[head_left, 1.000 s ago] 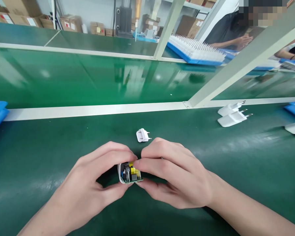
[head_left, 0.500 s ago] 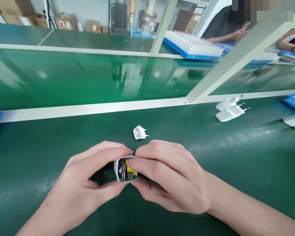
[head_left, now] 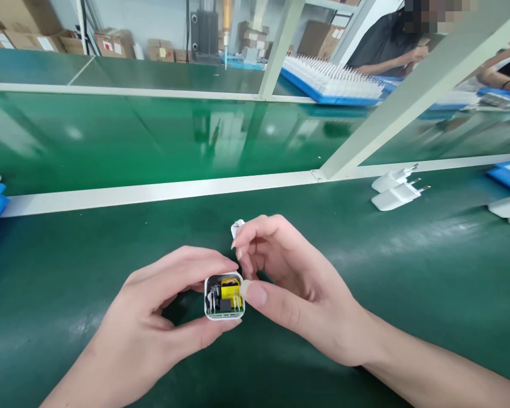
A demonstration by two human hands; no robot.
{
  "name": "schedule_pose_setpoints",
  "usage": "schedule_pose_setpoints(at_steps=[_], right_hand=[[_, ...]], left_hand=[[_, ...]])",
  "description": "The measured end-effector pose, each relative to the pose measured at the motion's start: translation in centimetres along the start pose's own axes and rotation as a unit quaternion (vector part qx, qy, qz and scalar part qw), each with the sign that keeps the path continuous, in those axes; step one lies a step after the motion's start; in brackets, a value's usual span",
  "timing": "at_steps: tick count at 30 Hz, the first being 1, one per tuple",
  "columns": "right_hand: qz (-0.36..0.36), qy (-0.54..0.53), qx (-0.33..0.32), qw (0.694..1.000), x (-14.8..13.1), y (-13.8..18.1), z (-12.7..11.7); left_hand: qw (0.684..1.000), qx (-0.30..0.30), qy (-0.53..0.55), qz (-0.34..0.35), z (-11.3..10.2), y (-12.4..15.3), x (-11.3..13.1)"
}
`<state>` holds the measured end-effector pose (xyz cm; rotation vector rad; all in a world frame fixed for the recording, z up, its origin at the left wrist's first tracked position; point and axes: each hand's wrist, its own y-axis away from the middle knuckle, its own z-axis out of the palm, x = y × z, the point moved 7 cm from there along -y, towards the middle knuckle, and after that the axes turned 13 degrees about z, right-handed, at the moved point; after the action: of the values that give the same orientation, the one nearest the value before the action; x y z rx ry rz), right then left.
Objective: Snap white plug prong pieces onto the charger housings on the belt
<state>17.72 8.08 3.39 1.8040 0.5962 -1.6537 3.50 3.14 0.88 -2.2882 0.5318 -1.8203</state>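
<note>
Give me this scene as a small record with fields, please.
Left grip: closed around a white housing
Inside: a yellow component, a black block
Right grip: half-open, thumb at the housing's rim
Plug piece: on the green table, partly hidden by the right grip
On the right: two white plugs
Farther back: a blue tray bearing white pinned pieces

The housing [head_left: 225,318] is white, its component [head_left: 229,292] yellow, the circuit board [head_left: 224,313] apparently green, the worktop [head_left: 425,289] dark green.
</note>
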Motion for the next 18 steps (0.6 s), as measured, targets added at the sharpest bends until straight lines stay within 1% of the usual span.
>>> schedule_pose_setpoints(at_steps=[3,7,13,18], right_hand=[[0.057,-0.069,-0.047,0.995,1.0,-0.2,0.7],[0.102,-0.098,-0.068,0.988,1.6,-0.3,1.1],[0.106,-0.037,-0.049,0.993,1.4,-0.2,0.8],[0.111,-0.043,-0.085,0.989,1.8,-0.2,1.2]], left_hand=[[1.000,0.000,0.007,-0.003,0.0,0.0,0.0],[1.000,0.004,0.017,-0.006,0.1,0.0,0.0],[1.000,0.010,0.001,0.025,-0.1,0.0,0.3],[0.999,0.006,-0.019,0.040,-0.1,-0.1,0.5]])
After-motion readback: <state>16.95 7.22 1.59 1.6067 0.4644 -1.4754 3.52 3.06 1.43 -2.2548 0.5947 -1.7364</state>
